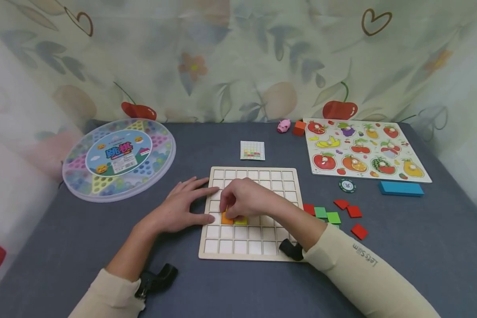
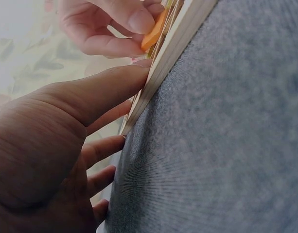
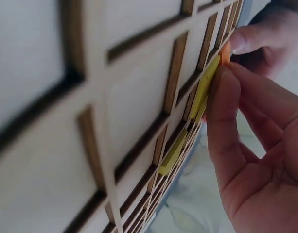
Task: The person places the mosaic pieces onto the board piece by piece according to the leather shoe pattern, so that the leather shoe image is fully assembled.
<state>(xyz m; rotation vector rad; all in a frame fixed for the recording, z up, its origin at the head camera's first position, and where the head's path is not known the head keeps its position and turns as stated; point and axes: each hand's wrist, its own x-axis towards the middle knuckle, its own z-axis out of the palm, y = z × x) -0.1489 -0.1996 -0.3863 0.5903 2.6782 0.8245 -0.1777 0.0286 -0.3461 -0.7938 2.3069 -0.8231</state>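
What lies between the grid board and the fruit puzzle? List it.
In the head view, only bare grey table separates the grid board and fruit puzzle; loose tiles lie nearer.

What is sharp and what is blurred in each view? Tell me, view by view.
Head view: even, soft light, wooden grid board and fruit puzzle sharp, edges slightly bowed. Left wrist view: left hand close and soft, grey cloth crisp. Right wrist view: near grid cells smeared, right hand and yellow tile clearer.
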